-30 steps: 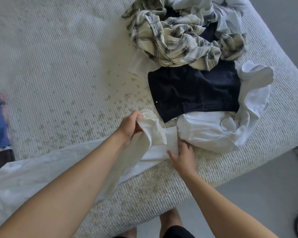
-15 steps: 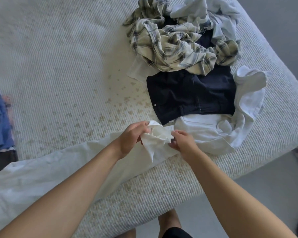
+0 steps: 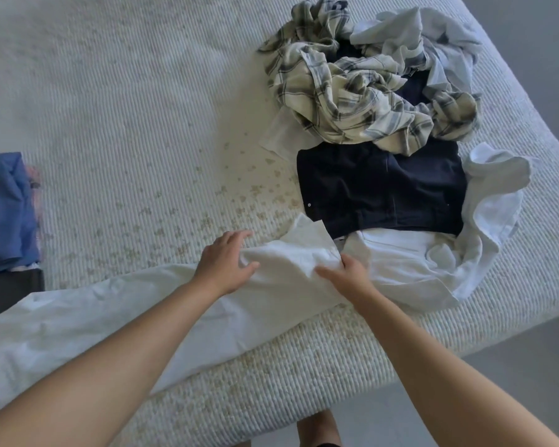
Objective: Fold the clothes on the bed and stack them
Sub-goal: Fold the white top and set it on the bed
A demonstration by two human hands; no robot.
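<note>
Near edge of bed (image 3: 110,108): ribbed, woven off-white cover, flecked with small tan marks toward the middle.

White garment (image 3: 117,314): thin, softly creased cloth, long and narrow, lying along the near edge from lower left up toward centre. Its far end is bunched into a crumpled fold with one flat pointed flap standing out.

Left hand (image 3: 226,266): palm down on the bunched end, fingers spread and fairly straight, resting on the cloth.

Right hand (image 3: 349,272): just beside the left, fingers curled, pinching a gathered ridge of the same white cloth.

Right of the hands: a second white shirt (image 3: 484,227), rumpled, curling up around a dark navy garment (image 3: 381,191), flat, roughly rectangular, with small metal studs.

Beyond: a plaid shirt (image 3: 346,95), cream with grey-blue checks, twisted in a heap; a pale blue garment (image 3: 433,37) tangled behind it.

Far left edge: a folded stack (image 3: 4,211), blue cloth on top, dark layer beneath.
</note>
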